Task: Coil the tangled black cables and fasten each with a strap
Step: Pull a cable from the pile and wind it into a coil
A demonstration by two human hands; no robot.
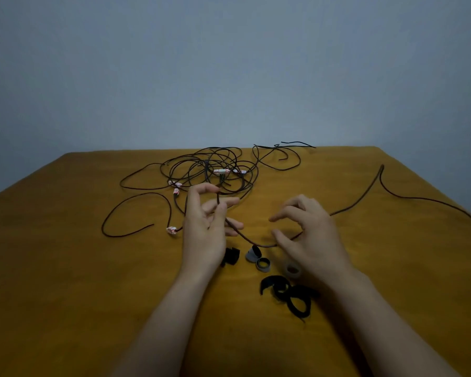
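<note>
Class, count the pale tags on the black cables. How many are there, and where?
5. Two tags lie in the far tangle of cables, two more at its near left edge, one left of the left hand. Others may be hidden.

Dim, flat indoor light, soft grainy focus, faint shadows, wide-angle bowing at edges.

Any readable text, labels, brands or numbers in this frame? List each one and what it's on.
No legible text in this view.
The white tags on the cables: pink marks, too small and blurred to read.
The straps: no print visible.
</note>
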